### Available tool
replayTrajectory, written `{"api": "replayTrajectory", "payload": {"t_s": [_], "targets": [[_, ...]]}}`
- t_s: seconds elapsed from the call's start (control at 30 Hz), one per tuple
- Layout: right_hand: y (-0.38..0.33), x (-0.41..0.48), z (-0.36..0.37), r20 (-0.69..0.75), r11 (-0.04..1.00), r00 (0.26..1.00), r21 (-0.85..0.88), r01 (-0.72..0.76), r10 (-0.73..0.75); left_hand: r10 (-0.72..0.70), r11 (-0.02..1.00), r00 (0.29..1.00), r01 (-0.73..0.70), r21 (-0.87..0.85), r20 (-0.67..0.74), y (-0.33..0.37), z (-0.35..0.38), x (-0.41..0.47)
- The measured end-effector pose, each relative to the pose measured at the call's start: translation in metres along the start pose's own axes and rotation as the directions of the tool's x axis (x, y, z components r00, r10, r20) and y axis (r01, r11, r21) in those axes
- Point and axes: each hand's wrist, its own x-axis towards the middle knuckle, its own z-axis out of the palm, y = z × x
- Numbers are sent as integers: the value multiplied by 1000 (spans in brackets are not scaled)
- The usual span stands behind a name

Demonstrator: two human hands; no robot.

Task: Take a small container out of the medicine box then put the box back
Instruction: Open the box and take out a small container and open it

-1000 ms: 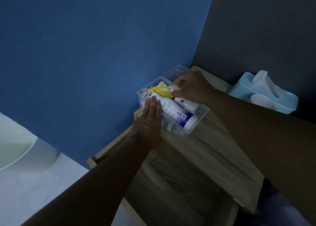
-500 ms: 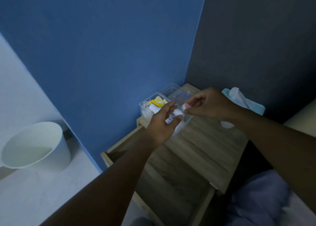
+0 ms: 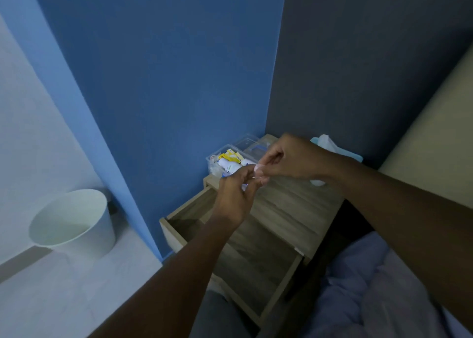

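The clear plastic medicine box (image 3: 212, 159) stands at the back left corner of the wooden nightstand (image 3: 289, 209), against the blue wall. In it lie a white bottle (image 3: 228, 166) and a yellow packet (image 3: 230, 156). Just in front of the box my two hands meet. My right hand (image 3: 291, 158) pinches a small pale container (image 3: 259, 169) between thumb and forefinger. My left hand (image 3: 233, 199) has its fingers curled, with the fingertips on the same small container. Most of the container is hidden by my fingers.
The nightstand's drawer (image 3: 256, 261) is pulled open below my arms. The box's clear lid (image 3: 247, 142) lies behind it. A light blue tissue box (image 3: 330, 145) sits at the back right. A white bin (image 3: 74, 222) stands on the floor at left, bedding (image 3: 371, 286) at right.
My right hand has lifted the small container out of the box and drawn it forward. My left hand left the box's edge and came up to meet it. The view has pulled back.
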Motion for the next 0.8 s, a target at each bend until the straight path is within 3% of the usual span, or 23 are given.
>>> {"api": "replayTrajectory", "payload": {"t_s": [0.17, 0.33, 0.4, 0.47, 0.53, 0.67, 0.73, 0.8], "targets": [[-4, -11, 4, 53, 997, 998, -59, 40, -36, 52, 994, 997, -58, 98, 61, -1, -2, -14], [-5, -13, 0, 116, 957, 986, 254, -142, 116, 14, 999, 999, -15, 36, 43, 0, -1, -18], [-10, -9, 2, 24, 974, 984, 139, -178, 176, -12, 1000, 999, 12, 16, 37, -2, 2, -16], [-13, -5, 8, -70, 974, 983, -140, -176, 167, -25, 998, 999, 24, 50, 21, -5, 7, -16], [-14, -5, 13, -51, 954, 988, -258, -153, 144, -31, 991, 1000, 31, 129, 3, -12, 12, -16], [-3, -7, 10, 73, 975, 993, -208, -80, 97, -86, 986, 996, 84, 147, 9, -26, 19, -16], [2, -6, 10, 121, 990, 985, -83, -114, 124, -99, 988, 995, 97, 117, 12, -28, 20, -14], [8, -4, 12, 82, 983, 980, -36, -181, 184, -85, 993, 996, 83, 84, 26, -27, 22, -14]]}}
